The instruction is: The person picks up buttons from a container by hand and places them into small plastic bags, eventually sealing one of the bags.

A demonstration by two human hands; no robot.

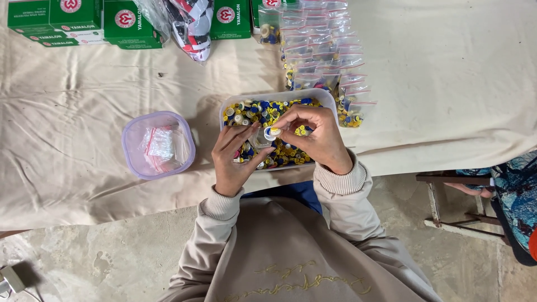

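**Hands over button tray**

Right hand: pinches small buttons at fingertips. Left hand: holds small clear bag, fingers closed on it. Both above white tray of mixed buttons on cloth-covered desk. Adjacent: lilac tub, filled bags.

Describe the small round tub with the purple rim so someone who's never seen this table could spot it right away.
Start at the cream cloth covering the table, then find the white tray of buttons under the person's hands. Just beside it, on the person's left, sits the purple-rimmed tub. Unlike the tray, it holds only small clear bags, no buttons.
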